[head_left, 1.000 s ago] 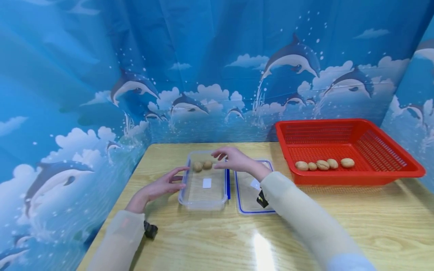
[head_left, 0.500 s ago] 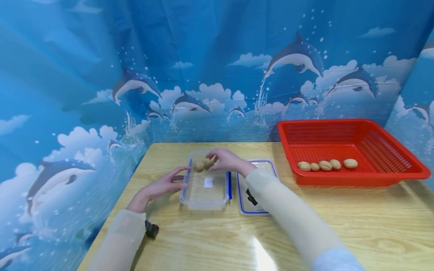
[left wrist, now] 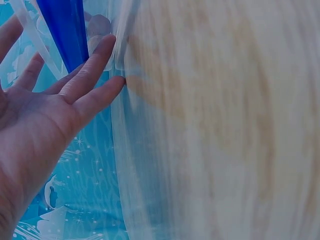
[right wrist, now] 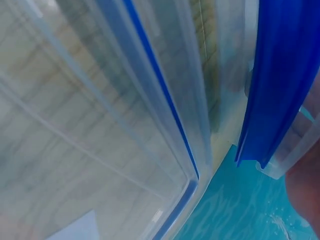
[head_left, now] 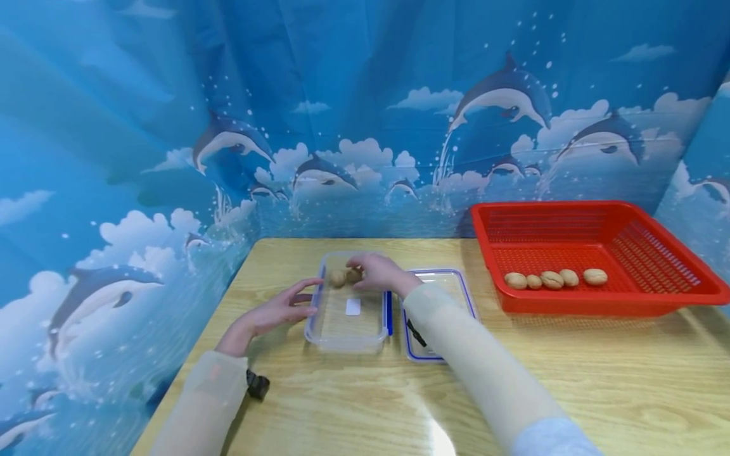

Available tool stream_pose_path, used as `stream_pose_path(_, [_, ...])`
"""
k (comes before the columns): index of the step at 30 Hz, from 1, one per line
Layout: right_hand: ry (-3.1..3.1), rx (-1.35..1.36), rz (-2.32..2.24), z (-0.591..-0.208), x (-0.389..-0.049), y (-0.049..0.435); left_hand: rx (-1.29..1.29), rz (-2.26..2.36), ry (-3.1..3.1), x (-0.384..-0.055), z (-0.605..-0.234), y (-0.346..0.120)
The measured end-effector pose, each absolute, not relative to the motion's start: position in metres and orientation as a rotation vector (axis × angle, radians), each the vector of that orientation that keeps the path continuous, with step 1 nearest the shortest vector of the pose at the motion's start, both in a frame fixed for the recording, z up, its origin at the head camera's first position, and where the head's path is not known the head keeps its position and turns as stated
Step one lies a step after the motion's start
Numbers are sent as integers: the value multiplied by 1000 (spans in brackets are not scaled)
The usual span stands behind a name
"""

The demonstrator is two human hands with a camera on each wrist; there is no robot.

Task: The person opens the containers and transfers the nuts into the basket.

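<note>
A clear plastic food container (head_left: 342, 347) stands on the wooden table, two walnuts near its far end. My right hand (head_left: 378, 272) reaches over the right rim and pinches the right-hand walnut (head_left: 354, 275); the other walnut (head_left: 337, 278) lies just left of it. My left hand (head_left: 279, 310) is spread at the container's left side, fingertips right at the wall. In the left wrist view its fingers (left wrist: 82, 80) are extended and hold nothing. A blue latch flap (right wrist: 280, 75) hangs on the container's right side. Most of my right hand is outside the right wrist view.
Right of the container lies its clear lid (head_left: 450, 282) with a blue seal, partly under my right forearm. A red plastic basket (head_left: 616, 303) at the back right holds several walnuts (head_left: 551, 279). Behind the table hangs a blue dolphin-print curtain (head_left: 353, 95).
My right hand has moved slightly left and down to the right-hand walnut, and its fingers have closed on it. The left hand stays at the container's side. The head view has shifted slightly.
</note>
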State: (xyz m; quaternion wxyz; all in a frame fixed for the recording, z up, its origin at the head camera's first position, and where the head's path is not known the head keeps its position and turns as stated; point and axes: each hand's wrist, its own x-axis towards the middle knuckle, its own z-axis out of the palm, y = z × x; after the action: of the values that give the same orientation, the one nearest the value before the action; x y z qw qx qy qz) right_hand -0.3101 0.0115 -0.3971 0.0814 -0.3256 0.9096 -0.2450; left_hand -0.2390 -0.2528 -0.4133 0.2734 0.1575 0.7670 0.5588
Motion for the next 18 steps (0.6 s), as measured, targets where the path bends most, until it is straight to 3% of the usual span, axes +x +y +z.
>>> stream_pose_path(18, [2509,-1009,-797,-393,-290,4,426,1486,2076,-240,-413,-253])
